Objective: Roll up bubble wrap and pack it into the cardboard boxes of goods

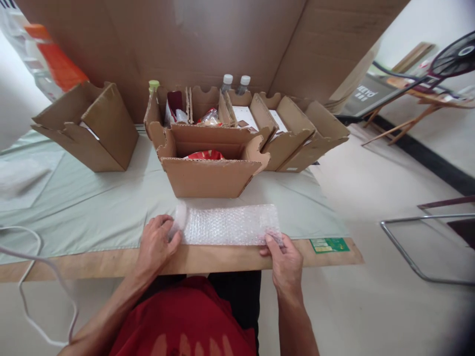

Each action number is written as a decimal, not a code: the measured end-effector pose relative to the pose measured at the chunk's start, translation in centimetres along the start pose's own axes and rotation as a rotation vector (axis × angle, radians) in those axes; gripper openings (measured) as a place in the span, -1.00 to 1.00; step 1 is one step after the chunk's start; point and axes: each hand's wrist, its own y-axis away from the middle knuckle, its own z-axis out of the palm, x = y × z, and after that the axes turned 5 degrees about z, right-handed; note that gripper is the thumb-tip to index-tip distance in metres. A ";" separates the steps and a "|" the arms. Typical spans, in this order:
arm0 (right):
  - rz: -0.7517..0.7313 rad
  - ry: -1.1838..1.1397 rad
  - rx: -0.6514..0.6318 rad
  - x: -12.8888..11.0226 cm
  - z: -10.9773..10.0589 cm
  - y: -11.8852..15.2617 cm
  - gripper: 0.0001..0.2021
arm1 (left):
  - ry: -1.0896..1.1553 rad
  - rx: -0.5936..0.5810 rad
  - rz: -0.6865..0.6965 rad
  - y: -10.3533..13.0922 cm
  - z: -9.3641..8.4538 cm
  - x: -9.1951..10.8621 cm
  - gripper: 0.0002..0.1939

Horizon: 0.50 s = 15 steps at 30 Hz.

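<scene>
A clear strip of bubble wrap (226, 225) lies across the front of the table, its left end folded or rolled up. My left hand (158, 242) is at that left end, with the thumb and bent fingers closed around the edge of the wrap. At the opposite end, my right hand (285, 257) pinches the lower right corner between thumb and fingers. Just behind the wrap stands an open cardboard box (211, 178) with a red packet (206, 155) inside.
Behind it, a row of cardboard bins (291, 141) holds packets and white boxes. Another bin (111, 133) stands on the left. A white cable (27, 296) loops at the lower left. A green card (329, 245) lies at the table's right front edge. A fan (454, 54) stands far right.
</scene>
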 end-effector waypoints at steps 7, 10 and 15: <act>-0.081 0.012 0.047 -1.5 1.0 -0.3 -0.64 | 0.236 -0.027 -0.241 -0.1 -3.1 -0.2 -0.65; -0.124 0.120 0.059 -1.5 1.8 -1.0 -0.63 | 0.173 -0.010 -0.327 -0.2 -3.8 -1.5 -0.66; -0.316 0.437 0.203 0.2 1.0 -2.1 -0.51 | -0.051 0.060 -0.276 0.6 -4.3 -4.0 -0.61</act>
